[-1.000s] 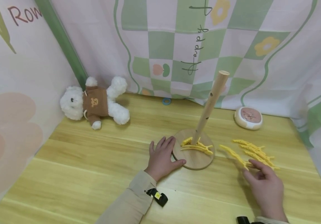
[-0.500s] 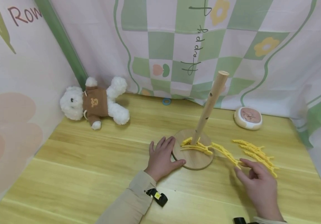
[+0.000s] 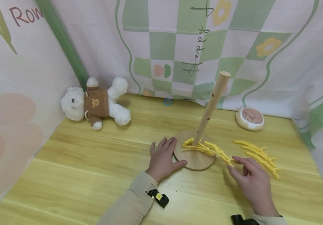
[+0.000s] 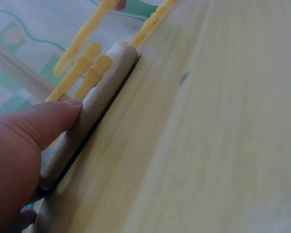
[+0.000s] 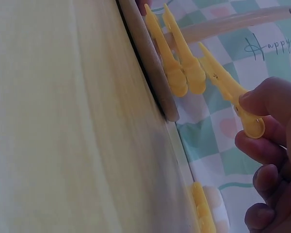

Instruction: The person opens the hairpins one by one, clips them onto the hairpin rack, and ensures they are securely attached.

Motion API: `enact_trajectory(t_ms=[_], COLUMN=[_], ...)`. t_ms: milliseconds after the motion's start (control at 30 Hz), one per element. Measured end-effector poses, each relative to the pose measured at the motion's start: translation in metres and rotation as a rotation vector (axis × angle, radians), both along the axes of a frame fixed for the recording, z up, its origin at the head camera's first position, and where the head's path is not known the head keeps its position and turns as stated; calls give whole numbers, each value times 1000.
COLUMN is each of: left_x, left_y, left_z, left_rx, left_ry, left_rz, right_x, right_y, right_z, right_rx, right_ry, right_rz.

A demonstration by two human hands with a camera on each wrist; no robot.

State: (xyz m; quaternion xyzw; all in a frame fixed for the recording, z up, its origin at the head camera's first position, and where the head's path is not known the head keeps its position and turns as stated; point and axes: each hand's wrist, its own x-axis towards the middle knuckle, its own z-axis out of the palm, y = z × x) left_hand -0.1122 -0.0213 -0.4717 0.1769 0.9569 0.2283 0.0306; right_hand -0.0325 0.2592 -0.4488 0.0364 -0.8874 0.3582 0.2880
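A round wooden base (image 3: 198, 164) with an upright, holed wooden post (image 3: 212, 100) stands on the table. My left hand (image 3: 162, 161) rests against the base's left side, fingers spread and thumb (image 4: 63, 116) on its rim. Yellow hair clips (image 3: 198, 150) lie on the base around the foot of the post. Between thumb and fingers my right hand (image 3: 252, 184) pinches the forked end of another yellow hair clip (image 5: 228, 85). Its tapered end points left, over the right part of the base and just above the clips there. Whether it touches them I cannot tell.
Several more yellow clips (image 3: 259, 156) lie side by side on the table at the right. Behind them sits a small cream-and-pink device (image 3: 250, 118). A white plush toy (image 3: 96, 103) lies at the back left, and a blue ring (image 3: 167, 102) near the curtain.
My right hand has moved left with the pinched clip, from beside the other loose clips to over the base's right edge. The left hand has stayed in place.
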Motion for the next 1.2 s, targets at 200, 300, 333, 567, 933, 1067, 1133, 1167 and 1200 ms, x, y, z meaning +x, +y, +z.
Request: enact_trajectory(t_ms=[200,300,333,567,933,1067,1133,1167,1200], left_x=[0,0,0,-2,-2,-2,-2,-1,-1], left_y=[1,1,1,2,1,0,0,0,0], left_z=[0,0,0,-2,1,1,2,3,4], left_rx=[15,20,23,15,10,8,5,4,2], left_ry=[1,-4,-4,0,-31,-31,-32,-33,-33], left_rz=[1,-1,-3,-21,-28,-27,-26,-26,-25], right_x=[-3,-6,-6,-13,-21,-22,-23,-24,-24], right_y=[-4,-4,-4,-6,-3,-2,-2,-2,-3], right_z=[2,2,2,0,-10,-16,-17,-18,-18], right_rx=[6,21,25,29,-178,-401,-458,-471,-484], right_ry=[-6,-7,-8,-38,-184,-293,-319,-321,-321], right_rz=[11,19,21,33,20,5,-2,3,6])
